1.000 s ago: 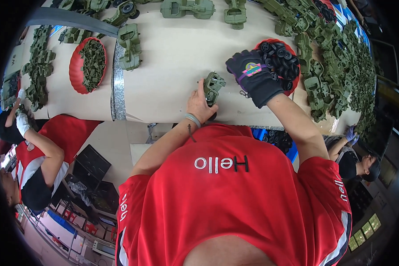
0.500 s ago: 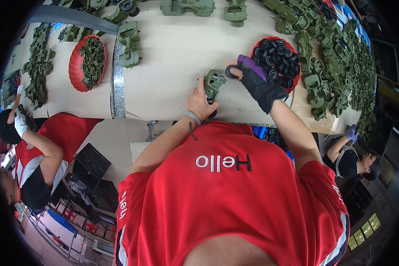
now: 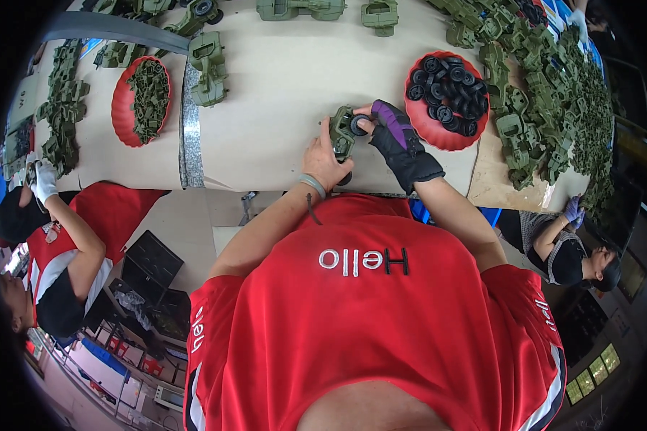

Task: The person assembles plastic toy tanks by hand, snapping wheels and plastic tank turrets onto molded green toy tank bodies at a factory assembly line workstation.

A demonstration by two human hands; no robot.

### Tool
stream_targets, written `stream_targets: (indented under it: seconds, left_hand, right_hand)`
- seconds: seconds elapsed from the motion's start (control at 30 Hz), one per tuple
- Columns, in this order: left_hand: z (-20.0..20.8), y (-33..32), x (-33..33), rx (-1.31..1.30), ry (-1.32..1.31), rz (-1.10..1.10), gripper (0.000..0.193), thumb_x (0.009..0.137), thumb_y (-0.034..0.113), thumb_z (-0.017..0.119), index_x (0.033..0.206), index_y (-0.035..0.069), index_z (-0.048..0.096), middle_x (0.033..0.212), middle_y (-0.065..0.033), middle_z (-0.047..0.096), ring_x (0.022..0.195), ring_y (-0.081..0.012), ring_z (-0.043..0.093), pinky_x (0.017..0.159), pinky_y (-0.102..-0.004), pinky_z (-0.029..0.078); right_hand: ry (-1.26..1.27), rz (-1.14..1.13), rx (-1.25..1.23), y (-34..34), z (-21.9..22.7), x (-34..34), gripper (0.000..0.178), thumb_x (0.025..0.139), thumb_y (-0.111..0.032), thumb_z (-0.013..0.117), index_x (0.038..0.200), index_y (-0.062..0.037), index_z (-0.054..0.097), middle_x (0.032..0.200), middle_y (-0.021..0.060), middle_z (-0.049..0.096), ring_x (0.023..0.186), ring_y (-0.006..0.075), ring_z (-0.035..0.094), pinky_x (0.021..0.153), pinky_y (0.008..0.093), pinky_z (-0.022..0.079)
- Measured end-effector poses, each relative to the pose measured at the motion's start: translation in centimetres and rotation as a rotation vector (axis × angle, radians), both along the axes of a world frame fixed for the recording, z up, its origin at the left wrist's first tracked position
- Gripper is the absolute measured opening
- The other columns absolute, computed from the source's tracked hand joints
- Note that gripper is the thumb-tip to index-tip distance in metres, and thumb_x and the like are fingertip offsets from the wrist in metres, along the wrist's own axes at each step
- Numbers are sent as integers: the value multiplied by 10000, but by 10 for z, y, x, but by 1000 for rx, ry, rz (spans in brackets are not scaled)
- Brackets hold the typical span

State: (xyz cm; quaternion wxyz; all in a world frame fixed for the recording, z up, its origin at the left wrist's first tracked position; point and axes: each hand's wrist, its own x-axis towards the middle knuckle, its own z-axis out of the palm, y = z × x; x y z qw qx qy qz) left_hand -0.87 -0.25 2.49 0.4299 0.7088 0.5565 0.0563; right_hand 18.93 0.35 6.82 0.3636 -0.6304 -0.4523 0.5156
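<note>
Bare, my left hand (image 3: pixel 325 164) grips a green toy vehicle body (image 3: pixel 341 136) on the table in front of my chest. A black wheel (image 3: pixel 346 179) shows at the body's near end, by my left thumb. My right hand (image 3: pixel 397 139), in a black and purple glove with bare fingertips, pinches another black wheel (image 3: pixel 359 125) against the body's right side. Whether that wheel sits on an axle is hidden by the fingers. Right of this glove stands a red scalloped bowl (image 3: pixel 437 136) holding many loose black wheels (image 3: pixel 449 93).
Green toy bodies (image 3: pixel 208 70) stand at the left and along the far edge. Another red bowl (image 3: pixel 122 111) holds small green parts. A large heap of green pieces (image 3: pixel 535 100) covers the right end. Co-workers sit on both sides, one with a white-gloved hand (image 3: pixel 44 181).
My right hand has moved left from beside the wheel bowl, bringing the wheel up against the toy vehicle body. My left hand keeps its grip in nearly the same place.
</note>
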Motion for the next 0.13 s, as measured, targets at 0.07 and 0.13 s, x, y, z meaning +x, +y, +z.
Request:
stream_targets:
  seconds: [0.07, 0.13]
  left_hand:
    - [1, 0, 0, -8, 0, 3, 1114, 720, 283, 793, 1611, 51, 165, 1184, -264, 646, 1120, -421, 618, 998, -496, 492]
    - [2, 1, 2, -46, -4, 30, 1120, 719, 296, 798, 1612, 56, 166, 1195, -256, 646, 1130, -424, 617, 1008, -495, 489]
  right_hand:
    - [33, -60, -11, -4, -7, -4, 225, 948, -136, 714, 1160, -60, 703, 1029, 77, 712, 877, 163, 666, 709, 300, 547]
    - [67, -120, -23, -9, -14, -6, 243, 943, -137, 724, 1174, -65, 699, 1034, 84, 714, 867, 166, 669, 694, 297, 549]
